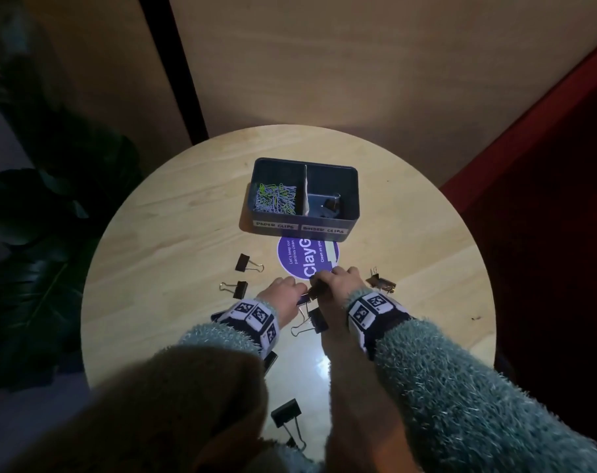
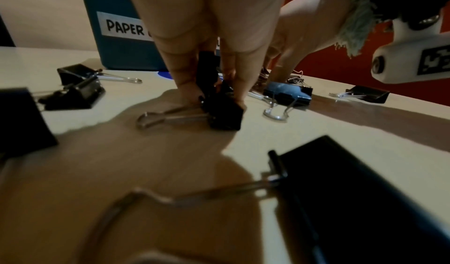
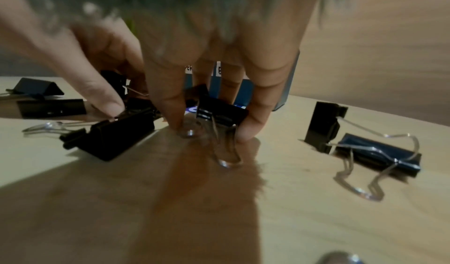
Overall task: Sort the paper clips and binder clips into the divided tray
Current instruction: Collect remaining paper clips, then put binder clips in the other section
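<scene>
On the round table (image 1: 174,233), seen from the head, both hands meet just before the divided tray (image 1: 351,199), which holds paper clips (image 1: 275,199) left and one binder clip (image 1: 331,203) right. Left wrist: the left hand (image 2: 207,37) pinches a black clip (image 2: 224,112). Right wrist: the right hand's fingers (image 3: 170,98) grip another clip (image 3: 220,112).

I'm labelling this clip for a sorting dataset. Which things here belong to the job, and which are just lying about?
Part of the job:
divided tray
paper clips in its left compartment
loose binder clips on the table
left hand and right hand, each gripping a binder clip

Lying about:
purple sticker
potted plant
</scene>
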Demonstrator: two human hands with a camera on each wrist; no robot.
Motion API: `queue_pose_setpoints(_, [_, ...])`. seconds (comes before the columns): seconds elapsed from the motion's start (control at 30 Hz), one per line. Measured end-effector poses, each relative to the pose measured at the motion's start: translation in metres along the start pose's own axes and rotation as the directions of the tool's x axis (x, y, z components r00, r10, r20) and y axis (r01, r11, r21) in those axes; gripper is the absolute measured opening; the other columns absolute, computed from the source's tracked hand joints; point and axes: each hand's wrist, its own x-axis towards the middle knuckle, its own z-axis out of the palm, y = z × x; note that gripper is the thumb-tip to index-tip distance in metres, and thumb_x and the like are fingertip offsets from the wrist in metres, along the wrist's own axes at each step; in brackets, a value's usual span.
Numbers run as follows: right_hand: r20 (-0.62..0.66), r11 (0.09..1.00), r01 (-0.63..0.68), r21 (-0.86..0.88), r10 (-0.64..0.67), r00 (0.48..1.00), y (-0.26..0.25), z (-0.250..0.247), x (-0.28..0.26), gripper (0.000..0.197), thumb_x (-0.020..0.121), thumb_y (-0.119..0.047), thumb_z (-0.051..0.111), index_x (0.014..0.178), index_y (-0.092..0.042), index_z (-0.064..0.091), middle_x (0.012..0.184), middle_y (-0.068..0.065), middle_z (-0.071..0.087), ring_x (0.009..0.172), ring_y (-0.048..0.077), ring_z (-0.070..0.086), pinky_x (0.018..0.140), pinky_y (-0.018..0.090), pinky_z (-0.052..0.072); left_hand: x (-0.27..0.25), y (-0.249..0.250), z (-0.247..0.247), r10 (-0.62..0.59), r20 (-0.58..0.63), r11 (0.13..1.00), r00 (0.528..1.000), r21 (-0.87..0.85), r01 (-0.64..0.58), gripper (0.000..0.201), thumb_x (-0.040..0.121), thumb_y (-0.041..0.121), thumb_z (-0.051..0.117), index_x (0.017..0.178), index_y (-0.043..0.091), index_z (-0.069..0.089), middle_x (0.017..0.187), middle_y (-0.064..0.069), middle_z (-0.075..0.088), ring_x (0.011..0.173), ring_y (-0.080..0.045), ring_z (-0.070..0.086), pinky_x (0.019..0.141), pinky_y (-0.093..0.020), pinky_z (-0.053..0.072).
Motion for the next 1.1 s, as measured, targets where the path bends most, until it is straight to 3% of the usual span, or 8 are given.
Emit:
queue_pose_setpoints(0.2, [-0.291, 0.953, 0.004, 0.303, 0.089, 0.953, -0.003, -0.002, -0.009, 0.039, 0.080, -0.025, 0.062, 0.117, -0.032, 0.053, 0.110, 0.002, 0.063, 0.105, 0.027, 0.055, 0.092, 0.039, 0.049, -0.001, -0.010, -0.012, -0.029, -0.069, 0.983, 0.997, -0.181, 0.016, 0.034, 0.089, 0.016, 0.058, 0.122, 0.017, 0.053, 0.117, -0.005, 0.057, 0.110, -0.020, 0.053, 0.097, -0.032, 0.046])
queue_pose_setpoints(0.33, [-0.462, 0.823, 0.130, 0.553, 0.173, 0.870, -0.002, -0.043, -0.012, 0.050, 0.080, -0.010, 0.068, 0.127, -0.021, 0.053, 0.115, 0.001, 0.061, 0.104, 0.016, 0.057, 0.094, 0.026, 0.047, -0.004, -0.002, -0.043, -0.090, -0.218, 0.895, 0.972, -0.446, -0.017, 0.042, 0.088, 0.013, 0.060, 0.129, 0.018, 0.050, 0.119, 0.001, 0.055, 0.107, -0.014, 0.055, 0.097, -0.031, 0.048])
queue_pose_setpoints(0.47, [-0.572, 0.741, 0.201, 0.640, 0.285, 0.769, -0.002, -0.092, -0.001, 0.050, 0.080, -0.014, 0.068, 0.127, -0.020, 0.052, 0.117, 0.004, 0.062, 0.103, 0.019, 0.059, 0.096, 0.032, 0.049, 0.011, 0.013, -0.093, -0.081, -0.381, 0.866, 0.921, -0.485, -0.124, 0.041, 0.090, 0.011, 0.058, 0.130, 0.013, 0.049, 0.121, -0.002, 0.054, 0.106, -0.014, 0.054, 0.094, -0.028, 0.050])
queue_pose_setpoints(0.6, [-0.503, 0.768, 0.146, 0.624, 0.251, 0.827, -0.001, -0.123, 0.016, 0.064, 0.082, -0.023, 0.068, 0.140, -0.020, 0.040, 0.131, 0.009, 0.056, 0.118, 0.024, 0.055, 0.103, 0.037, 0.043, 0.041, 0.024, -0.131, -0.110, -0.450, 0.900, 0.886, -0.424, -0.103, 0.041, 0.089, 0.013, 0.060, 0.128, 0.011, 0.049, 0.121, -0.007, 0.054, 0.110, -0.021, 0.055, 0.093, -0.026, 0.044])
queue_pose_setpoints(0.7, [-0.493, 0.749, 0.118, 0.652, 0.301, 0.816, 0.010, -0.127, 0.017, 0.059, 0.089, -0.021, 0.060, 0.143, -0.018, 0.037, 0.139, 0.010, 0.049, 0.127, 0.025, 0.047, 0.108, 0.034, 0.038, 0.057, 0.033, -0.149, -0.124, -0.487, 0.916, 0.864, -0.392, -0.089, 0.045, 0.090, 0.014, 0.060, 0.133, 0.010, 0.047, 0.127, -0.010, 0.054, 0.117, -0.025, 0.053, 0.097, -0.031, 0.041])
queue_pose_setpoints(0.87, [-0.458, 0.751, -0.040, 0.659, 0.443, 0.771, 0.040, -0.102, 0.004, 0.035, 0.091, -0.018, 0.053, 0.126, -0.016, 0.055, 0.129, 0.012, 0.055, 0.114, 0.027, 0.055, 0.096, 0.032, 0.042, 0.061, 0.034, -0.144, -0.073, -0.387, 0.918, 0.919, -0.385, -0.090, 0.053, 0.094, 0.017, 0.056, 0.144, 0.016, 0.037, 0.133, -0.008, 0.057, 0.117, -0.024, 0.057, 0.096, -0.033, 0.046])
queue_pose_setpoints(1.0, [-0.145, 0.790, -0.375, 0.484, 0.495, 0.857, 0.062, -0.068, -0.003, 0.036, 0.089, -0.021, 0.057, 0.125, -0.015, 0.054, 0.127, 0.015, 0.053, 0.107, 0.035, 0.058, 0.093, 0.039, 0.049, 0.039, 0.016, -0.123, -0.171, -0.466, 0.866, 0.868, -0.491, -0.093, 0.037, 0.095, 0.016, 0.053, 0.132, 0.016, 0.051, 0.112, 0.000, 0.063, 0.089, -0.015, 0.060, 0.076, -0.026, 0.049])
queue_pose_setpoints(1.1, [0.056, 0.803, -0.437, 0.405, 0.455, 0.888, 0.068, -0.035, -0.022, 0.043, 0.095, -0.015, 0.050, 0.135, -0.005, 0.043, 0.142, 0.017, 0.038, 0.125, 0.037, 0.044, 0.094, 0.024, 0.047, 0.023, -0.017, -0.092, -0.310, -0.494, 0.854, 0.812, -0.520, 0.010, 0.030, 0.092, 0.012, 0.055, 0.121, 0.012, 0.055, 0.110, -0.004, 0.060, 0.092, -0.018, 0.058, 0.086, -0.034, 0.053])
